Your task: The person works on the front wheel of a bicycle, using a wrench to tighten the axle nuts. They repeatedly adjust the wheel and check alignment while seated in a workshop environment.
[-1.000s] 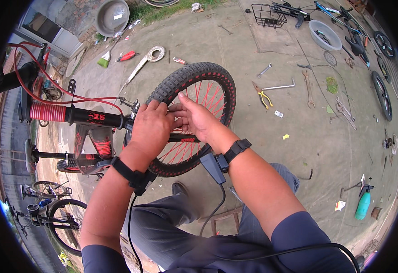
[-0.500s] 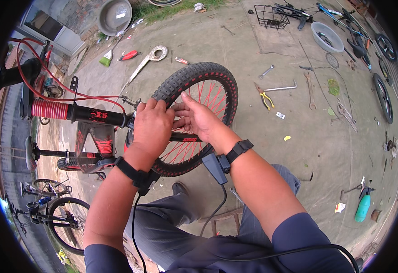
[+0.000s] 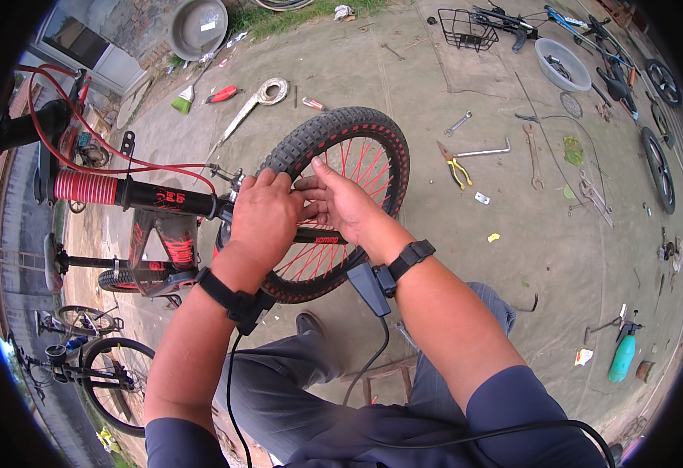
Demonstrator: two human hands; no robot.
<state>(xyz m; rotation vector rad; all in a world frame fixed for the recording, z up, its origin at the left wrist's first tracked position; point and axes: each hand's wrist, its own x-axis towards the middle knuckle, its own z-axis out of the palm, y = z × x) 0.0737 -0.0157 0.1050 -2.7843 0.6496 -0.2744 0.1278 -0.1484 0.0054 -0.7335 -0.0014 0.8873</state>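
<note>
A bicycle's front wheel [image 3: 389, 129] with a knobby black tyre and red spokes stands in front of me, between the fork legs. Over the near side of the tyre, by the fork [image 3: 320, 236] and brake [image 3: 236, 181], my left hand [image 3: 266, 214] has its fingers curled down; whatever they pinch is hidden beneath them. My right hand [image 3: 341, 204] is beside it, palm turned toward the left hand. Its thumb stands up apart, and its half-bent fingers reach to the left fingertips. Nothing shows in the right hand. Red cables [image 3: 115, 154] run from the handlebar side.
Pliers with yellow handles [image 3: 458, 173], spanners [image 3: 533, 156] and an L-shaped rod [image 3: 486, 150] lie on the ground at right. A pale basin [image 3: 562, 65] and a teal spray bottle [image 3: 624, 355] are farther out. More bicycles [image 3: 119, 382] stand at lower left.
My left hand's fingers have shifted slightly to the left over the tyre. The right hand and the wheel have hardly moved.
</note>
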